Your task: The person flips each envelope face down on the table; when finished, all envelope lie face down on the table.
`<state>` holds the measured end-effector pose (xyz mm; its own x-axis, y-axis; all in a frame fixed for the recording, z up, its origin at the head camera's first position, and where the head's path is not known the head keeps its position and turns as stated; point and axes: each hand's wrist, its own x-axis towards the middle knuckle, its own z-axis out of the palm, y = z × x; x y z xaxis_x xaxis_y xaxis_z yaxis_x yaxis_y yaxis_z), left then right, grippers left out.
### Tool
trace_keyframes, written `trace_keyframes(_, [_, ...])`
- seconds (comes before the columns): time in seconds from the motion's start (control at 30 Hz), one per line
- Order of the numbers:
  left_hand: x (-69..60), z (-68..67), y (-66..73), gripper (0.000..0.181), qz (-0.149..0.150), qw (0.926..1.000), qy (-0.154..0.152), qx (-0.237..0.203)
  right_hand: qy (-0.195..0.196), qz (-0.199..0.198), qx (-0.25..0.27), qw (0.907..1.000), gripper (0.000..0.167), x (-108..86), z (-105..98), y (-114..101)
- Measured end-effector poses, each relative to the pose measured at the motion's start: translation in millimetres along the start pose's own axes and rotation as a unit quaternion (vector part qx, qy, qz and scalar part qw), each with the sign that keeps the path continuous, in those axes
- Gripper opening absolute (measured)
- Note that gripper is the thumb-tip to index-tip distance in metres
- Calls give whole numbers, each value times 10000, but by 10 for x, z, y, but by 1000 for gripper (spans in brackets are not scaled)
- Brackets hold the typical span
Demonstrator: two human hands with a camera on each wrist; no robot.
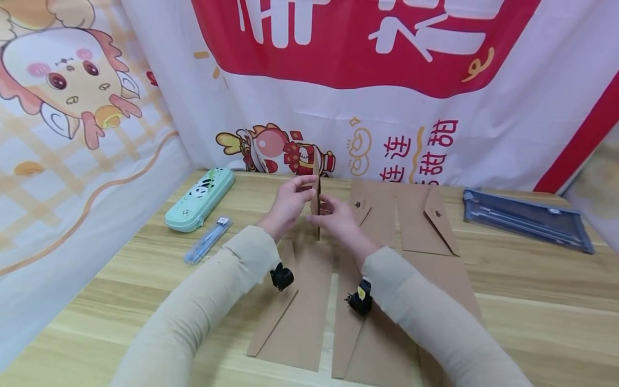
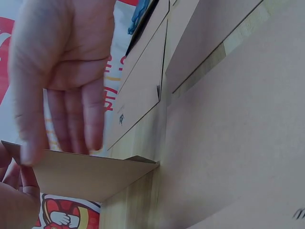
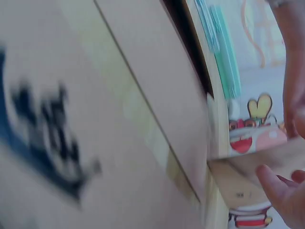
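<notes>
A brown envelope [image 1: 316, 188] stands on edge on the table, seen nearly edge-on in the head view. My left hand [image 1: 289, 201] pinches its upper left side, thumb on the face in the left wrist view, where the envelope [image 2: 81, 174] slants down to the table. On its other side, my right hand [image 1: 338, 217] has its fingers around the right face; the right wrist view shows a thumb against the envelope [image 3: 281, 160]. Flat on the table lie several more brown envelopes [image 1: 309, 306], some with pointed flaps and a small dark print.
A mint panda pencil case [image 1: 200, 199] and a clear blue-tinted case [image 1: 208, 240] lie at the left. At the right back is a dark blue mesh pouch [image 1: 527, 217]. Printed cloth hangs behind the table [image 1: 541, 312] and along its left side.
</notes>
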<state>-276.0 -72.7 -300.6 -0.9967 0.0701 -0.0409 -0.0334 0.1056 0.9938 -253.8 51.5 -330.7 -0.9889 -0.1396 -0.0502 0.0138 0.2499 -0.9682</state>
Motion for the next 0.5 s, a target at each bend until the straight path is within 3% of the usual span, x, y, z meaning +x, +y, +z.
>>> trace_keyframes(0.07, [-5,0,-3,34,-12,10000,4,-23,299,-229,65,9993,57,-21,57,-27])
trace_keyframes(0.27, [1,8,-15,33,-39,9999,13,-124,1054,-357,363,9931,37,-46,166,-31])
trace_keyframes(0.5, [-7,32,-33,32,21,9994,11,-348,1590,-643,338,9846,22,-72,199,23])
